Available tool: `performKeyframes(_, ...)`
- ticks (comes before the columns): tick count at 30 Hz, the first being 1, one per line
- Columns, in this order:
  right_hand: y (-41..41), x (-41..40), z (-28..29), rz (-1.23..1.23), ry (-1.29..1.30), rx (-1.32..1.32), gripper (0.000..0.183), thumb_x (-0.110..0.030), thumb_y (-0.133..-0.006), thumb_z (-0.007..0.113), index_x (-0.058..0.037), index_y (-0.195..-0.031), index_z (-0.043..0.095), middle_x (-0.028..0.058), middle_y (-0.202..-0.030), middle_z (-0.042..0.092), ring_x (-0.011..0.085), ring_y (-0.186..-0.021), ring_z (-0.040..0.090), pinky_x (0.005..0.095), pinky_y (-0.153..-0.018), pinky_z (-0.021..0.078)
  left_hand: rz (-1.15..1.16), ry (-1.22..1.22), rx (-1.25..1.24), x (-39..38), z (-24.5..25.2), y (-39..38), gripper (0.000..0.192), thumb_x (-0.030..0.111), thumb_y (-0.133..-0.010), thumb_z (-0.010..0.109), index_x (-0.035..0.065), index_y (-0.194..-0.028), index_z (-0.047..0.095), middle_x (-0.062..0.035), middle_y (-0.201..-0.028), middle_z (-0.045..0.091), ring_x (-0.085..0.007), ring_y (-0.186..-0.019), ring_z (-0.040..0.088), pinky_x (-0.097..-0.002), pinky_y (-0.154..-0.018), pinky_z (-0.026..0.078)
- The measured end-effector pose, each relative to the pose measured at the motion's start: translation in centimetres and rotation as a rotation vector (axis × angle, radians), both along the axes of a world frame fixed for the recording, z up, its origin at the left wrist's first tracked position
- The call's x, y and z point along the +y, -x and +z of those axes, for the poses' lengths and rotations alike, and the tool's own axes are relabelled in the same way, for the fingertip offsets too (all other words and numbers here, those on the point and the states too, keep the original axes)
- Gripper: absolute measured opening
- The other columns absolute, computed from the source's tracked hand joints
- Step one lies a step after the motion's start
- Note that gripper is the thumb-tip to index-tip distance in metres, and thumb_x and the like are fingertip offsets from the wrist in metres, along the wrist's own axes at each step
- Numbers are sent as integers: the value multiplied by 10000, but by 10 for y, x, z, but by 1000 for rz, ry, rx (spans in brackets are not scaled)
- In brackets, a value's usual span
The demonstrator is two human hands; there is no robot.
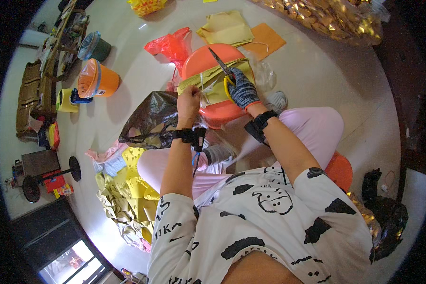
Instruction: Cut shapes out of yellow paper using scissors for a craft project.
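Observation:
A round red plastic stool (216, 117) stands before me with a bundle of yellow-green paper sheets (214, 93) across its top. Strands of white string (206, 87) lie over the bundle. My left hand (189, 103), bare, is at the bundle's left end with its fingers bent together; whether it pinches the string or the paper I cannot tell. On my right hand (242, 87) is a grey knitted glove with an orange cuff. That hand grips scissors (218, 60) by their yellow handles, blades pointing up and to the left over the stool.
Beyond the stool lie a red plastic bag (174, 46), folded yellow paper (227, 28) and an orange sheet (266, 41). A dark plastic bag (151, 119) sits left of it. Yellow paper pieces (127, 198) are heaped by my left leg. An orange bin (99, 80) stands farther left.

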State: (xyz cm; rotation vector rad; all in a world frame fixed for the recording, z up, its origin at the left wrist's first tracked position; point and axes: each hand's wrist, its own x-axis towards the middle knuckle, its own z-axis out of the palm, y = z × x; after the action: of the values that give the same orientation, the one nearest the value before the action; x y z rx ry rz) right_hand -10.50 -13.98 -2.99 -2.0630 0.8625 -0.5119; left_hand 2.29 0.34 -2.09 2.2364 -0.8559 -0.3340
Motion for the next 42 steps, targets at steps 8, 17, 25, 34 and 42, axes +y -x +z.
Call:
performKeyframes(8,-1,-1,3,-18,17,2,315,-210,-739,575,-92,-1016,484,171,-909,574,345,-840,545,407,-745,430,4,-133,-77,10,13,-2,131,173,-761,507,60,-799,563,-179,-765,587,-351,-751,562,-420,-635,433)
performKeyframes(17,-6,-4,-14,7,-13,-17,333,-199,-721,588,-84,-1017,486,178,-927,567,348,-859,536,405,-749,431,12,-143,-291,11,19,6,86,129,-783,465,65,-820,508,-159,-791,557,-342,-755,542,-425,-620,425)
performKeyframes(25,0,-1,4,55,-28,-2,409,-142,-733,576,-50,-1108,441,160,-965,557,290,-880,546,350,-780,428,-14,50,-396,7,5,39,79,120,-748,539,80,-811,511,-124,-798,506,-321,-762,514,-405,-625,427)
performKeyframes(34,-1,-2,-8,64,-30,-20,435,-158,-732,576,-51,-1127,429,164,-981,552,294,-891,542,358,-793,422,49,70,-391,-8,-9,33,144,161,-717,581,84,-833,546,-115,-822,526,-322,-759,525,-392,-633,440)
performKeyframes(42,0,-2,-4,24,-30,10,414,-161,-713,582,-79,-1095,444,175,-1003,543,330,-920,523,384,-804,416,-41,-32,-488,3,17,24,64,88,-751,495,49,-801,502,-128,-809,508,-317,-777,493,-395,-667,415)
